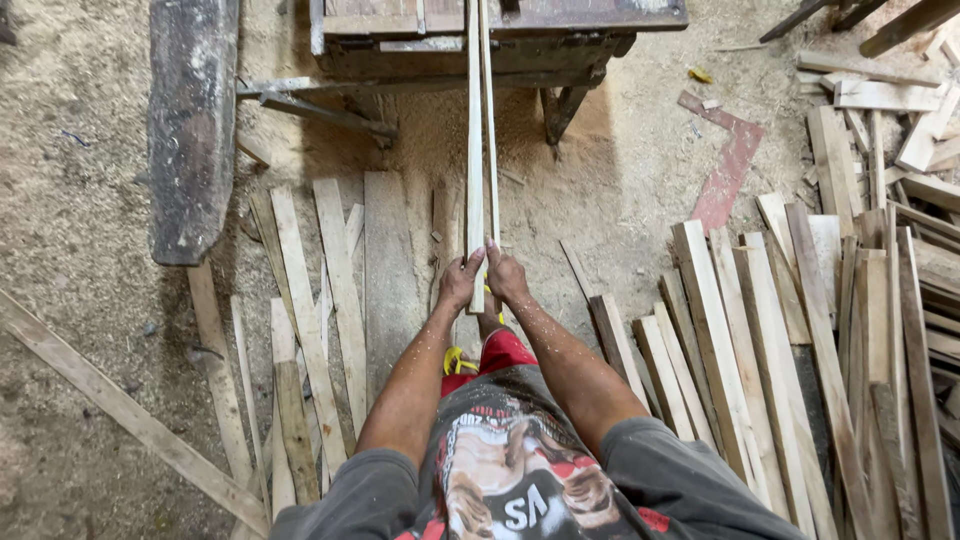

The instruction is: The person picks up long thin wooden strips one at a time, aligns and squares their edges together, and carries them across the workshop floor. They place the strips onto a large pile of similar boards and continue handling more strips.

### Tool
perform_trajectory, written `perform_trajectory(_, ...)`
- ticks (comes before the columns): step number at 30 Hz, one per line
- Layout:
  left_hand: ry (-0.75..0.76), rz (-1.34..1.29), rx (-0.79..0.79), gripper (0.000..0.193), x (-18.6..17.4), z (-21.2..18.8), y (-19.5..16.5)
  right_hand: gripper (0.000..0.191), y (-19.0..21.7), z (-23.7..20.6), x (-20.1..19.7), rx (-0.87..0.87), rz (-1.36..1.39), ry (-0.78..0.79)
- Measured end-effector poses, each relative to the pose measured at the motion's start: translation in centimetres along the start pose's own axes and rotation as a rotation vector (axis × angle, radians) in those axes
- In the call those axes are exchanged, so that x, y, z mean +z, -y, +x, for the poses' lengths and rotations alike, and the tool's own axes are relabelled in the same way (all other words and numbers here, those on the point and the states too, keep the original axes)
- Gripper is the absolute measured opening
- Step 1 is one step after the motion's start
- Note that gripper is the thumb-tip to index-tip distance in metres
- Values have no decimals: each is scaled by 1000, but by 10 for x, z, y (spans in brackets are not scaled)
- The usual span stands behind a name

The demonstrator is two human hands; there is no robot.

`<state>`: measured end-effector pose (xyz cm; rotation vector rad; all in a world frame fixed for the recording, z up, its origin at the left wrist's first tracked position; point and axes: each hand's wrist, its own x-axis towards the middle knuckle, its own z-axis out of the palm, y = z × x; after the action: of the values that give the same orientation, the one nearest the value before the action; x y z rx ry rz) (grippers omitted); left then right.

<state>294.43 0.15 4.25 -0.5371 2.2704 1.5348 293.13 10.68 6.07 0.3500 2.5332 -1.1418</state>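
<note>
Both my hands hold the near end of a long pale wooden strip [474, 150]. The strip runs straight away from me onto the dark machine table [560, 15] at the top of the view. It is split lengthwise into a wider left piece and a thin right sliver [490, 130]. My left hand [461, 281] grips the wider piece from the left. My right hand [506, 275] holds the thin sliver side. My forearms are dusted with sawdust.
Flat planks [340, 290] lie on the sawdust floor under my arms. A big pile of cut boards [790, 340] sits at the right. A dark heavy beam [190, 120] lies at upper left, a long batten [120, 410] at lower left, a reddish board [730, 165] at upper right.
</note>
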Motion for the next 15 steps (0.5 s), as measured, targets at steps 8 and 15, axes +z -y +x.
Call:
perform_trajectory(8, 2, -19, 11, 87, -5, -10, -17, 78, 45, 21, -66, -97, 52, -189)
perform_trajectory(15, -2, 14, 11, 89, -3, -15, -26, 95, 94, 67, -177, -475, 199, -612)
